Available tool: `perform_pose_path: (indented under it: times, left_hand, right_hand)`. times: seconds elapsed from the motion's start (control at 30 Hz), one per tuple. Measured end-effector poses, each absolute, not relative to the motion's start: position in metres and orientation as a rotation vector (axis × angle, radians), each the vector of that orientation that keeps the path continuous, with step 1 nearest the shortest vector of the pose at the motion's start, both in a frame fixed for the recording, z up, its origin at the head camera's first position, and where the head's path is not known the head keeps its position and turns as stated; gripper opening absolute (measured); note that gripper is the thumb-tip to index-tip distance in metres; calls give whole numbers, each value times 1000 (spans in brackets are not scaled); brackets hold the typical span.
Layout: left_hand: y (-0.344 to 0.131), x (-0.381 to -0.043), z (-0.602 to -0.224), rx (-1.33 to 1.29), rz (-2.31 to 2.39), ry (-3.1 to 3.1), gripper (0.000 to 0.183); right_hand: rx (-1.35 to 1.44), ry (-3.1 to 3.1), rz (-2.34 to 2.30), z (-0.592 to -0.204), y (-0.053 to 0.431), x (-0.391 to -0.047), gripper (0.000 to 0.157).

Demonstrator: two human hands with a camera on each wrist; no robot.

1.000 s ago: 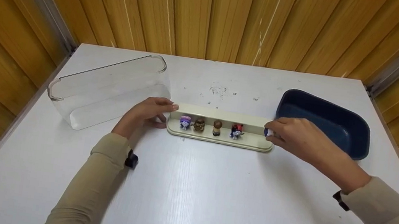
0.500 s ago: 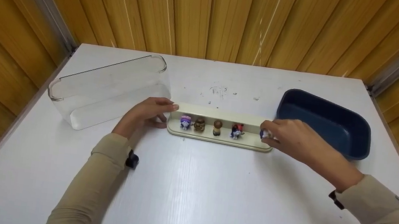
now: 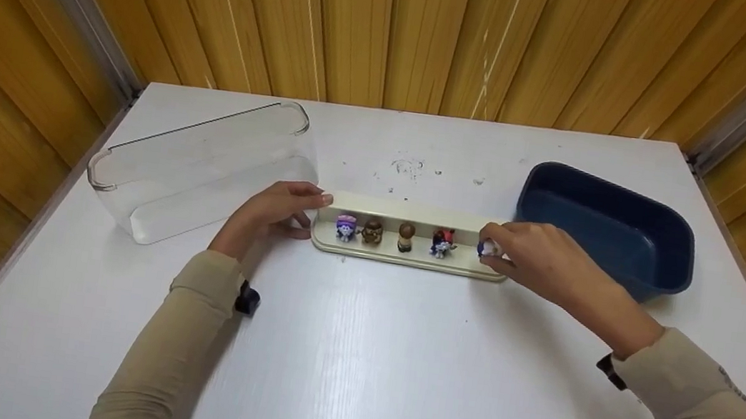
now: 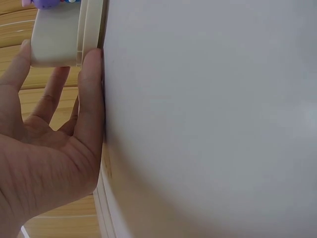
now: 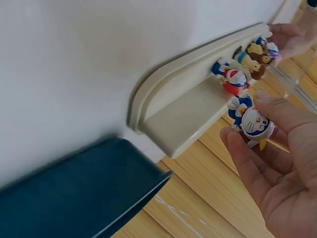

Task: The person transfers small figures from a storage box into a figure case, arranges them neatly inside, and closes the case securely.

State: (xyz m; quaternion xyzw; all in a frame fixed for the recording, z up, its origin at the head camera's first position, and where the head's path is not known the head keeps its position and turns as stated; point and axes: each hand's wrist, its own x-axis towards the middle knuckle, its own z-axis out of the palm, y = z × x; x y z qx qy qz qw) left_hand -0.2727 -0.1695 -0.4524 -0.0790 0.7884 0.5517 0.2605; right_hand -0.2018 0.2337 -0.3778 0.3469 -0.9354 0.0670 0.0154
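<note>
A long cream display stand (image 3: 409,211) lies mid-table. My left hand (image 3: 278,208) holds its left end; in the left wrist view the thumb (image 4: 91,74) lies along the base edge and fingers touch the other side. Between the thumb and fingers of my right hand (image 3: 546,260) is a blue-and-white cat figurine (image 5: 255,123), pinched over the stand's right end. Along the stand's ledge stand a purple figurine (image 3: 345,228), a brown one (image 3: 372,232), a brown-haired one (image 3: 405,237) and a red-topped one (image 3: 442,243). Whether the held figurine touches the ledge I cannot tell.
At the left lies a clear plastic box (image 3: 209,137), tilted relative to the table edges. A dark blue bin (image 3: 601,229) is behind my right hand. The white table (image 3: 352,365) ends at wood-look panels (image 3: 421,35) at the back.
My right hand has moved a little left with the cat figurine, from beyond the stand's right end to over it. The left hand and the other figurines have stayed put.
</note>
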Motion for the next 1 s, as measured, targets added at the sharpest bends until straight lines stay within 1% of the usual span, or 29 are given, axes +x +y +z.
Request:
perform_pose_path:
  times: [0.2, 0.43, 0.7, 1.0]
  left_hand:
    - [-169, -274, -453, -200, 1488, 2142, 61]
    - [-169, -276, -455, -224, 1471, 2147, 68]
    - [-169, -278, -455, -243, 1440, 2148, 70]
    - [-170, -276, -454, -242, 1465, 2149, 64]
  right_hand:
    - [1055, -2849, 318, -388, 230, -203, 26]
    - [1010, -2877, 344, -401, 229, -208, 29]
    - [990, -2900, 300, -409, 229, -216, 27]
    - [1023, -2864, 331, -417, 229, -220, 27]
